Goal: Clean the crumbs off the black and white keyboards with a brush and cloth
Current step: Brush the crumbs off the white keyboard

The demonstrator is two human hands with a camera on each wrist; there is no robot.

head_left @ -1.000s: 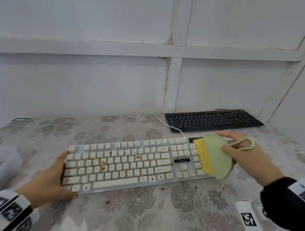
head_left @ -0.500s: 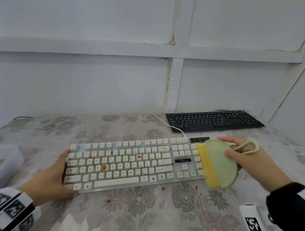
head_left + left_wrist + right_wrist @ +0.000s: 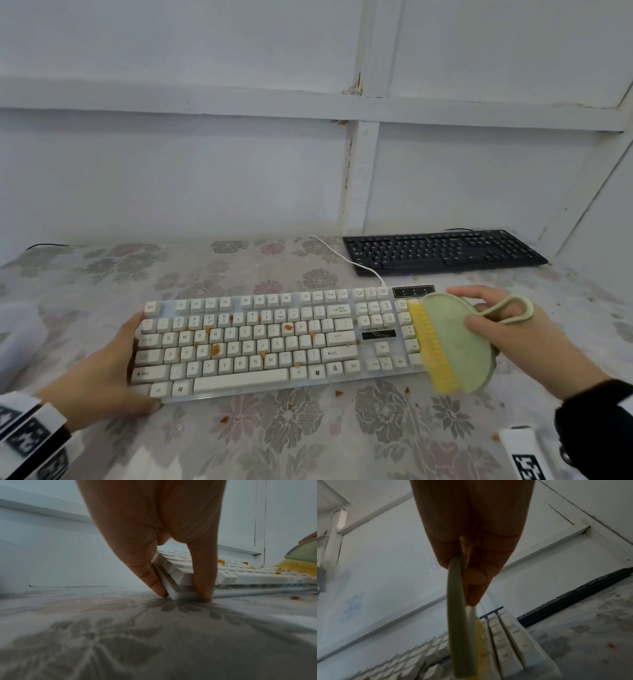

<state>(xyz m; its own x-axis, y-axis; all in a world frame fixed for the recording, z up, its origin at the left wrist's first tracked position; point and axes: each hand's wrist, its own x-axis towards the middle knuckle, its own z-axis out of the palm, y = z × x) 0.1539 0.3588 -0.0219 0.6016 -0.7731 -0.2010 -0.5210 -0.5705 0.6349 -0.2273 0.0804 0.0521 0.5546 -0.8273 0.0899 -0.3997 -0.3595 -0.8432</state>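
Here, at the lower left of the head view, the left hand (image 3: 102, 370) holds the left end of the white keyboard (image 3: 274, 342). In the left wrist view the thumb and one finger (image 3: 204, 574) pinch the near left corner of this keyboard, and both tips touch the flowered tablecloth (image 3: 291, 438).

At the lower right of the frame, the right hand (image 3: 520, 339) grips a green brush (image 3: 459, 342) with yellow bristles (image 3: 431, 346). The thumb lies on the flat green back and the other fingers are behind it, so the hand is closed around the brush. A thin green loop (image 3: 510, 310) stands out from the hand. The bristles point to the left and lie over the right end of the white keyboard, at the number pad; whether they press on the keys I cannot tell.

Orange crumbs (image 3: 215, 349) lie on the keys in the middle of the white keyboard, and some more lie on the cloth in front of it.

Farther back, at the middle right of the frame, the black keyboard (image 3: 442, 251) lies near the white wall (image 3: 205, 171), well apart from both hands. A white cable (image 3: 346, 260) runs from the white keyboard past its left end.
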